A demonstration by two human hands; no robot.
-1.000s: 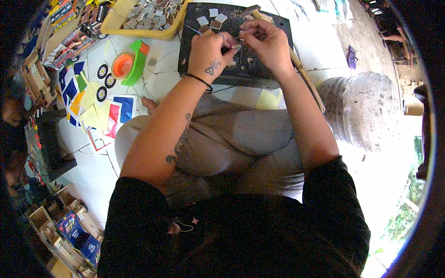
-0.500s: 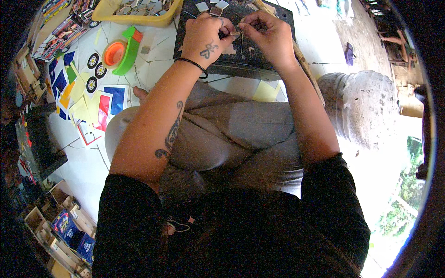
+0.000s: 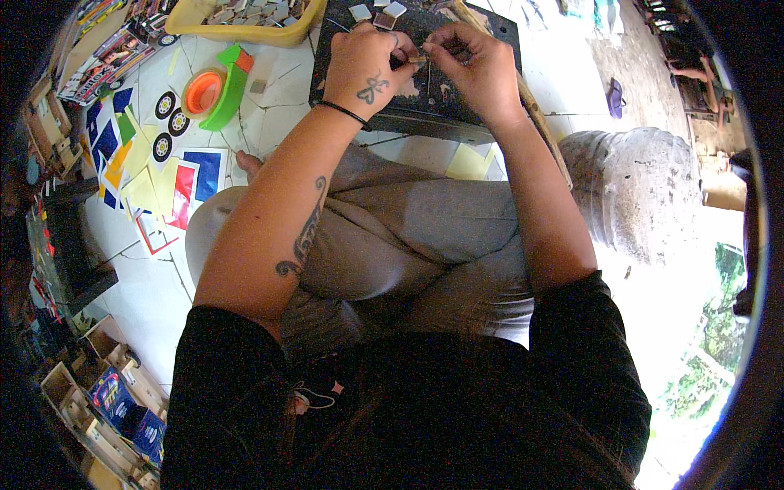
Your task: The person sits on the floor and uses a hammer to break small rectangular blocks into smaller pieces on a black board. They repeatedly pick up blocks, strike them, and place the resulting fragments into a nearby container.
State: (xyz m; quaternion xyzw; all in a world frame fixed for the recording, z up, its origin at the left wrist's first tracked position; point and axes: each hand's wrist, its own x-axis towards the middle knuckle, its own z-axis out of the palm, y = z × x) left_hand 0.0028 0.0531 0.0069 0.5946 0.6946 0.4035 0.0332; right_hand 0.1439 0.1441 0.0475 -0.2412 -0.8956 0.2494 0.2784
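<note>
I have the left hand over the left half of the low black worktop, its grip pressed together at thumb and finger, pinching a small tan piece. That piece is held over the middle of the worktop, well in from the left and right edges. The right hand comes in over the right edge, fingers curled, thumb and forefinger drawn close at the piece's right end; I cannot tell whether this grip pinches anything.

Near the far-left corner, beyond the left hand, I see a few small square tiles lying on the worktop. Past the left edge, a yellow tray full of similar pieces sits on the pale floor. Nearer, also left of that edge, are a green holder with an orange roll beside it, three black wheels and a spread of coloured sheets. A wooden stick runs along the right edge and sticks out past the near-right corner, close to a big, dirty whitish container.
</note>
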